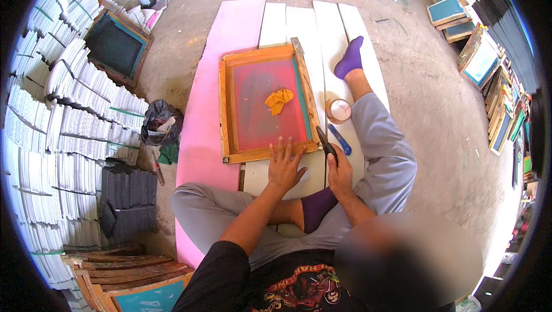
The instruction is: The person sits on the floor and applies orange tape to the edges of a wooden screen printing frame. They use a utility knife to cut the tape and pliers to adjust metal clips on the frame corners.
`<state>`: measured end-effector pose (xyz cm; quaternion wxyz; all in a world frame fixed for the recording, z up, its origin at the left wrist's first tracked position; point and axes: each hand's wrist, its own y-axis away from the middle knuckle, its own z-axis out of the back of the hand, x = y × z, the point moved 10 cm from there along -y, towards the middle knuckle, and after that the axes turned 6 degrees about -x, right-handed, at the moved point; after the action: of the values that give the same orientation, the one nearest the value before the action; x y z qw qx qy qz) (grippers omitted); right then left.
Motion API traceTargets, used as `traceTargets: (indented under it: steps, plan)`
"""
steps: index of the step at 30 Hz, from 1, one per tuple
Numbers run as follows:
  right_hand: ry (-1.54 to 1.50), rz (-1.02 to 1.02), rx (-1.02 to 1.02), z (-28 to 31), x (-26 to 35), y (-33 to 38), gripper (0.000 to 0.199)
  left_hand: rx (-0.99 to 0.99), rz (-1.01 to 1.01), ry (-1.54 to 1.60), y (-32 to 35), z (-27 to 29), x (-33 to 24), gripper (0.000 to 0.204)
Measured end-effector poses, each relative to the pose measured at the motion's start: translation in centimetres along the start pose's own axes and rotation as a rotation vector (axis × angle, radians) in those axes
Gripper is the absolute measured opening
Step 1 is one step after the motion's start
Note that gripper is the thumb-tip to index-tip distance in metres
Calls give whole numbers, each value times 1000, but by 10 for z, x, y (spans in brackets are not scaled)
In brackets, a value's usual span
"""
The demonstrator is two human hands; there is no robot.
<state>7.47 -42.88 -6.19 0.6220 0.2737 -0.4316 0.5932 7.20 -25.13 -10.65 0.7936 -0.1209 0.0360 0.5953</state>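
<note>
A wooden screen-printing frame [225,105] with pinkish-red mesh [253,122] lies before me on pink and white boards. My left hand [283,168] rests on its near edge, fingers spread, fingertips over the mesh. At the frame's near right corner, my right hand [339,168] grips a slim black tool [326,144], its tip close to the wood; its exact kind cannot be made out. A crumpled yellow-orange cloth [279,101] sits on the mesh. Right of the frame are a roll of tape [339,110] and a blue utility knife [340,140].
My bent legs flank the pink board [201,122]. White bundled stacks [86,122] line the left, beside a black plastic bag [162,122] and a dark-meshed frame [117,45]. More frames [482,56] stand at the right, others [144,289] at the lower left.
</note>
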Motion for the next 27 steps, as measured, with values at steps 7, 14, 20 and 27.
traceTargets:
  steps: [7, 14, 20, 27]
  plan:
    - [267, 236, 389, -39, 20, 22, 45, 139, 82, 12, 35, -5, 70, 97]
    - [539, 493, 740, -114, 22, 71, 60, 419, 324, -136, 78, 33, 133, 109]
    - [672, 510, 511, -103, 28, 41, 70, 433, 372, -180, 91, 33, 136, 114]
    - [937, 369, 318, -86, -20, 20, 76, 314, 338, -213, 93, 25, 140, 120]
